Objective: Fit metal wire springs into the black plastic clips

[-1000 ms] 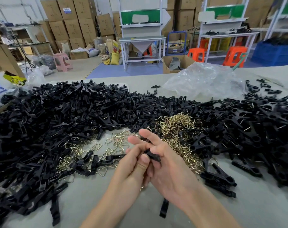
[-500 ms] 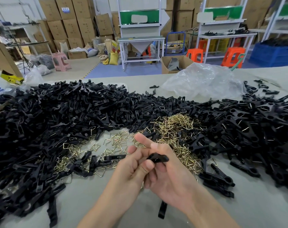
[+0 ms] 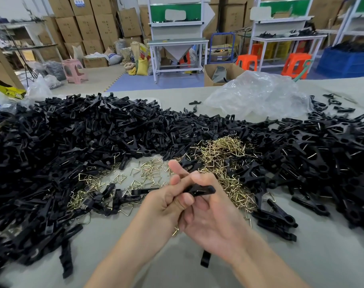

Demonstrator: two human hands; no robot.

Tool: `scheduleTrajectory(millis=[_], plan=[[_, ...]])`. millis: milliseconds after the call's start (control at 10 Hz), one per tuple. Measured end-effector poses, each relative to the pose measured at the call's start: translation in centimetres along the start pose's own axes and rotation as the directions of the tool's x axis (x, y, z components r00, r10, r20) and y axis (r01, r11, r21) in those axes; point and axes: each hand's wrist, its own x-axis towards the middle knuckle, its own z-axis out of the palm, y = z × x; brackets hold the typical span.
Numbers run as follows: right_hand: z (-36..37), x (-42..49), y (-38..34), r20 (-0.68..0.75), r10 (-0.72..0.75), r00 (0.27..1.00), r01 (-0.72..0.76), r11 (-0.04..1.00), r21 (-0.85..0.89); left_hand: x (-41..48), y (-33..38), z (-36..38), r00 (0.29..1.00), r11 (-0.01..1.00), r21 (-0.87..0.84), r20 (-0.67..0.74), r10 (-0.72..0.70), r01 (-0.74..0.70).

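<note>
Black plastic clip (image 3: 199, 190) is held between both hands above the near middle of the worktop (image 3: 301, 256). It is a slim, matt, moulded bar with a narrow slot visible in its side. Its long axis is set nearly level, running left to right, with the free end pointed toward the right edge.

The left hand (image 3: 166, 202) is wrapped round the clip's left end, fingers curled and thumb set against it. The right hand (image 3: 212, 217) is turned palm-up. The clip is pinched between its thumb on top and bent fingers beneath, and one finger is extended straight toward the far edge. A bit of brass-coloured wire (image 3: 175, 232) is seen below the left hand; whether it is gripped cannot be told.

Wire springs (image 3: 224, 154), thin, brass-coloured and bent into open triangles, are heaped just beyond the hands and scattered leftward. Loose black clips (image 3: 73, 142), angular and matt, are piled in a broad band from the left edge to the right edge. A crumpled clear plastic bag (image 3: 258, 94) is noted near the far edge.
</note>
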Motion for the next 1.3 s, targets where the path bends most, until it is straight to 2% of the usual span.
scheduleTrajectory(millis=[200,300,400,500,600,700,800,900,1000,1100,1200,1300], plan=[[-0.2,0.0,0.1,0.039,0.01,0.999,-0.011,1.0,0.025,0.0,0.3,0.0,0.999,1.0,0.002,0.048,0.024,-0.024],[-0.4,0.3,0.1,-0.01,0.019,1.0,-0.018,0.996,0.082,0.2,0.3,0.0,0.999,1.0,0.0,0.053,0.01,-0.01],[-0.7,0.4,-0.3,-0.038,0.014,0.999,-0.013,1.0,0.016,0.3,0.1,0.2,0.998,0.999,-0.026,0.057,0.026,-0.025],[-1.0,0.6,-0.8,-0.047,-0.021,0.999,0.016,0.993,-0.12,0.4,-0.3,0.2,1.0,0.998,-0.053,-0.008,0.025,-0.026],[-1.2,0.8,-1.3,-0.039,-0.139,0.989,0.131,0.977,-0.166,0.7,-0.9,-0.4,0.994,0.998,-0.066,-0.11,0.014,-0.021],[-1.3,0.9,-1.5,-0.071,-0.254,0.965,0.214,0.912,-0.351,0.9,-1.4,-0.9,0.985,0.998,-0.067,-0.171,0.009,-0.021],[-1.6,0.8,-1.4,-0.112,-0.32,0.941,0.217,0.822,-0.526,0.7,-1.8,-1.0,0.985,0.999,-0.032,-0.172,0.016,-0.022],[-1.6,0.4,-1.5,-0.142,-0.345,0.928,0.218,0.81,-0.544,0.3,-1.9,-0.7,0.987,0.999,-0.006,-0.156,0.032,-0.034],[-1.4,-0.1,-2.4,-0.244,-0.405,0.881,0.25,0.837,-0.487,-0.1,-1.9,-0.2,0.988,0.998,0.015,-0.139,0.066,-0.064],[-1.4,-1.0,-6.3,-0.333,-0.517,0.788,0.403,0.843,-0.356,-0.6,-2.0,0.1,0.988,0.993,0.083,-0.123,0.094,-0.084],[-1.1,-2.9,-12.6,-0.43,-0.639,0.637,0.63,0.754,-0.187,-0.6,-2.0,0.3,0.986,0.993,0.089,-0.143,0.087,-0.075],[-1.4,-4.2,-15.5,-0.56,-0.581,0.591,0.702,0.712,0.002,-0.7,-2.0,0.4,0.984,0.993,0.095,-0.156,0.086,-0.071]])
